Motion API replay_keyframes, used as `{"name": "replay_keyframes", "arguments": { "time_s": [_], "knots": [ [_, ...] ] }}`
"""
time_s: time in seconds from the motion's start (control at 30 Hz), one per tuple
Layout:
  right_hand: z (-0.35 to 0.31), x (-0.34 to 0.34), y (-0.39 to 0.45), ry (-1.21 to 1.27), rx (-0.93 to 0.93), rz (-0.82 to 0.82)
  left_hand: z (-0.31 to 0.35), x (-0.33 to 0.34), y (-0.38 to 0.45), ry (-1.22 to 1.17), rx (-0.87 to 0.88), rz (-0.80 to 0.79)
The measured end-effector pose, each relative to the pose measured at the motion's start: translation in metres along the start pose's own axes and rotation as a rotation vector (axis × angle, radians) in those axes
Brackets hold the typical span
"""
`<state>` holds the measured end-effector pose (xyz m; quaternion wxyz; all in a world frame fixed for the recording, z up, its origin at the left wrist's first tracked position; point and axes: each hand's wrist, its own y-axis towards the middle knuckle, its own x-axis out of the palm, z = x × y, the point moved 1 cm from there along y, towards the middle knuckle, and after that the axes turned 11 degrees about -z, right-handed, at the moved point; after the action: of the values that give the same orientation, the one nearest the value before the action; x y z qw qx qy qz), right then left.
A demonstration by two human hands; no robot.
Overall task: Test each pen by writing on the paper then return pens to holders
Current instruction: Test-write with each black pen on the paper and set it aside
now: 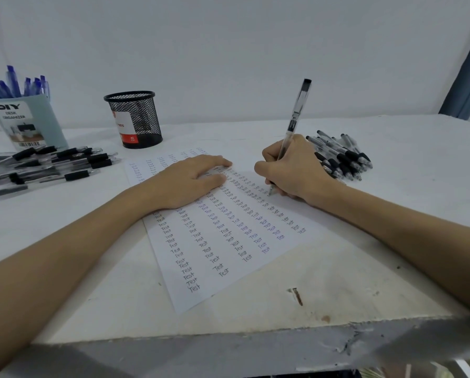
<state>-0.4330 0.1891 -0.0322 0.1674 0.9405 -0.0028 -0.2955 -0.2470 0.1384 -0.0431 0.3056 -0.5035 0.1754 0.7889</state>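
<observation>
A white sheet of paper point(222, 246) lies slanted on the table, covered with columns of the word "Test". My left hand point(190, 181) rests flat on its upper part, fingers straight. My right hand point(293, 170) grips a clear black-capped pen point(296, 115) upright, its tip touching the paper at the right-hand column. A black mesh pen holder point(134, 118) stands behind the paper with no pens showing above its rim. A pale blue "DIY desk organizer" holder point(26, 121) at the far left holds several blue pens.
Several black-grip pens lie in a loose pile point(51, 165) at the left, and another pile point(343, 156) lies just right of my right hand. The worn white table's front edge point(228, 336) is close below the paper. A white wall stands behind.
</observation>
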Motion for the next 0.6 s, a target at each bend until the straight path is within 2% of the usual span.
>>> {"name": "replay_keyframes", "arguments": {
  "time_s": [0.6],
  "knots": [
    [0.0002,-0.0015,0.0005,-0.004,0.04,0.007,0.0018,-0.0005,-0.001,-0.018,-0.009,0.002]
  ]
}}
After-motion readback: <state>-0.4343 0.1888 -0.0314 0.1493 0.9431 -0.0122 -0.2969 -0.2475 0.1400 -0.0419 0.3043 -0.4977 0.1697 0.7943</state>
